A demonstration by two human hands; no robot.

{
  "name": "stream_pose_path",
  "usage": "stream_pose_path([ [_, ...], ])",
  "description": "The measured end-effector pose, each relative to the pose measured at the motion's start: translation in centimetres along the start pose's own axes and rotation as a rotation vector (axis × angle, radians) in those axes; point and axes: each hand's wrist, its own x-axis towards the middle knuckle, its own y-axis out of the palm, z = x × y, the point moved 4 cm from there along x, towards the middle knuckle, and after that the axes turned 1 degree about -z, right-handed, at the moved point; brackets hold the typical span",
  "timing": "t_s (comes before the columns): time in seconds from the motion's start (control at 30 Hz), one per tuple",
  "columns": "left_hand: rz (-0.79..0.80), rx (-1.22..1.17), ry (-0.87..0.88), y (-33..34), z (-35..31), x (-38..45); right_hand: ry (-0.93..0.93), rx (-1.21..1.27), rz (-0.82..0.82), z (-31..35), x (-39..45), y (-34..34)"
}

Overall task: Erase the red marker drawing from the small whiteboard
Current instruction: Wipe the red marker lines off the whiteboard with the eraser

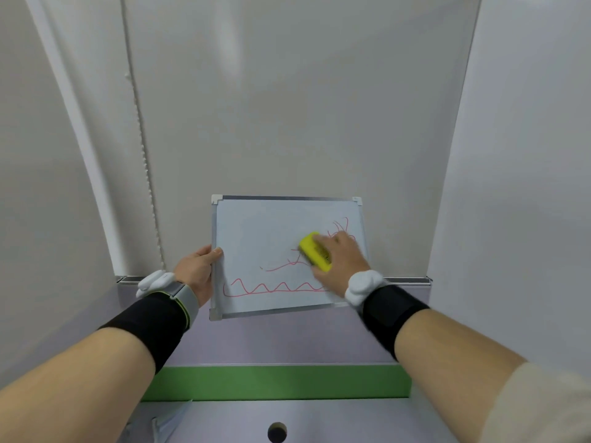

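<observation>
A small metal-framed whiteboard (256, 238) is held up, tilted, in front of the wall. My left hand (196, 271) grips its left edge. Red marker drawing (271, 287) covers the lower part as a wavy outline, with a thin line through the middle and scribbles at the upper right. The upper left of the board is blank. My right hand (340, 260) presses a yellow eraser (315, 251) against the board's right half, over the scribbles. Part of the drawing is hidden under that hand.
A purple-grey shelf (271, 340) lies below the board, with a green strip (275, 382) along its front edge. A lower surface with a round hole (277, 431) sits nearest me. White panels close in the back and both sides.
</observation>
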Motion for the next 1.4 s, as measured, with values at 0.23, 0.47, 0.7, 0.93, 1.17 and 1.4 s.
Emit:
stream_pose_path([
  [0.23, -0.001, -0.013, -0.009, 0.9, 0.0, -0.4, -0.250, 0.027, 0.081, 4.7, -1.5, 1.8],
  [0.47, 0.004, -0.008, -0.014, 1.3, 0.1, -0.8, -0.359, 0.023, 0.145, 7.2, -2.7, 3.2],
  [0.7, -0.007, 0.028, -0.015, -0.6, -0.4, -0.7, 0.043, 0.000, -0.043, -0.4, 1.3, -1.2],
  [0.93, 0.020, 0.049, -0.017, -0.8, -0.1, -0.9, 0.290, -0.025, -0.118, -5.7, 2.1, -3.6],
  [1.17, 0.013, 0.048, -0.011, -0.4, -0.1, -0.6, -0.053, 0.000, -0.024, -0.3, 0.7, -0.9],
  [1.4, 0.038, 0.048, -0.017, -0.6, -0.2, -0.5, 0.225, -0.025, -0.111, -4.6, 1.8, -4.5],
])
